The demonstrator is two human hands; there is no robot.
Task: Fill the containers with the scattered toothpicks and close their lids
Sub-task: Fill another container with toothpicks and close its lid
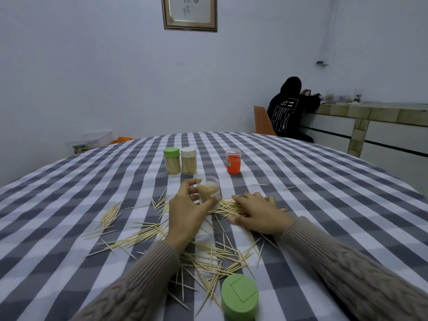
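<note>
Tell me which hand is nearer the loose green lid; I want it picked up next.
Right, by a small margin. The right hand rests on toothpicks beyond the green lid; the left hand holds the clear jar, farther left.

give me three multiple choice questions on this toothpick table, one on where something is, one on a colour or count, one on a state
1. Where is the loose green lid?
A. near table edge, by the right sleeve
B. beside the orange jar
C. on the open jar

2. How many closed jars stand at the back of the table?
A. one
B. three
C. five

3. What is the left hand doing?
A. lying flat on the cloth
B. holding the open jar
C. lifting a lid

Answers
1. A: the lid lies nearest the camera, among toothpicks.
2. B: the green-lidded jar, white-lidded jar and orange jar all have lids on.
3. B: its fingers curl round the open jar, part filled, while the right hand rests on the toothpicks.
</note>
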